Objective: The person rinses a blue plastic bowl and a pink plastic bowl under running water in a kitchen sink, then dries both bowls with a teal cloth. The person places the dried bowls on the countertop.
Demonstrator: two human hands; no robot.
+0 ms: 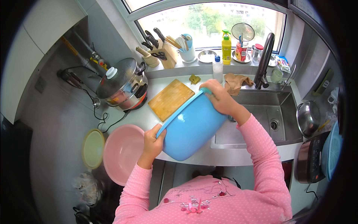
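Note:
Both my hands grip the rim of a blue plastic basin (193,126), tipped on its side with its underside towards me. My left hand (153,142) holds the lower left end of the rim. At the upper right end, my right hand (221,98) is closed on the rim, with something green under its fingers. Behind the basin a wooden cutting board (171,99) lies on the white counter. A pink basin (123,154) stands to the left, beside a smaller pale green basin (93,149). The stainless steel sink (237,137) is at the right, partly hidden by my right arm.
A lidded steel pot (123,86) stands back left, its cord on the counter. Along the windowsill are a knife block (165,54), a utensil holder (186,51) and a yellow bottle (226,47). A brown cloth (235,82) lies by the black faucet (264,61). A rice cooker (311,159) stands right.

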